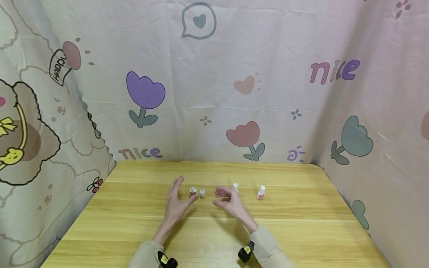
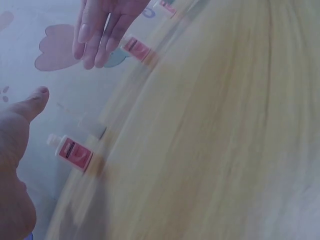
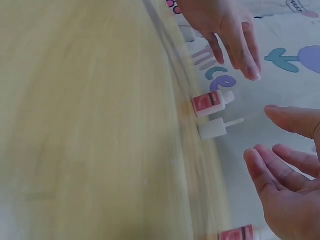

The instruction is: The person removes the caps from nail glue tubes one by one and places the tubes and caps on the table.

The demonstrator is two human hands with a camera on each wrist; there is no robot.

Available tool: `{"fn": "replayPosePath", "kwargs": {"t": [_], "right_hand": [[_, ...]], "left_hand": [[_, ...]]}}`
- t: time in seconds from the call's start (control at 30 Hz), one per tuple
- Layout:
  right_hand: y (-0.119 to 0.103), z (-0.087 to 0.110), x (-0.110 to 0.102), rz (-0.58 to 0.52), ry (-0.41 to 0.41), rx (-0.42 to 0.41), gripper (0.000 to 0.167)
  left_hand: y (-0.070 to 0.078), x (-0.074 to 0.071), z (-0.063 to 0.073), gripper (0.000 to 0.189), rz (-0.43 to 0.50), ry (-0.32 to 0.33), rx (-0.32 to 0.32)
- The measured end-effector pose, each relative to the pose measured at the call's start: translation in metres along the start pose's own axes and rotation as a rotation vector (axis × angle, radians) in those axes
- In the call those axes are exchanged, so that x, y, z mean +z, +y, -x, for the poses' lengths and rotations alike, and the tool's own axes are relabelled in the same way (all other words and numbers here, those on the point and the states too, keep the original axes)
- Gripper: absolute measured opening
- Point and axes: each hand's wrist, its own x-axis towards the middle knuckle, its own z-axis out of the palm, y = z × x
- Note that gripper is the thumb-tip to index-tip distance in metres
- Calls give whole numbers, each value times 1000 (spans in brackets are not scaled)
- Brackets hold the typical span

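A small white bottle with a red label [image 2: 76,154] stands upright, its nozzle uncovered. Beside it a white cap [image 3: 213,129] rests upside down on the table, its thin brush pointing up. My left hand [image 1: 175,206] is just left of this bottle, fingers spread and thumb in front of it in the head view, holding nothing. To the right of the cap, my right hand [image 1: 232,203] hovers with fingers and thumb apart and nothing between them. Behind it, a second capped bottle [image 1: 235,187] is partly hidden.
A third bottle with a white cap [image 1: 261,192] stands farther right on the wooden table [image 1: 214,230]. Printed cloth [image 1: 207,74] hangs behind the table and along both sides.
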Motion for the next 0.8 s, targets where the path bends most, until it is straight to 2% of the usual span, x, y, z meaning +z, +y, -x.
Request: {"fn": "replayPosePath", "kwargs": {"t": [0.3, 0.47, 0.63, 0.8], "right_hand": [[-2, 22, -23, 11, 18, -46, 49], [-1, 31, -37, 24, 44, -73, 47], [0, 36, -50, 30, 58, -96, 46], [1, 41, -61, 36, 118, -85, 44]], "left_hand": [[15, 9, 9, 91, -15, 19, 64], [24, 18, 14, 90, -11, 21, 130], [35, 28, 17, 88, 12, 2, 205], [43, 40, 19, 83, 24, -36, 251]]}}
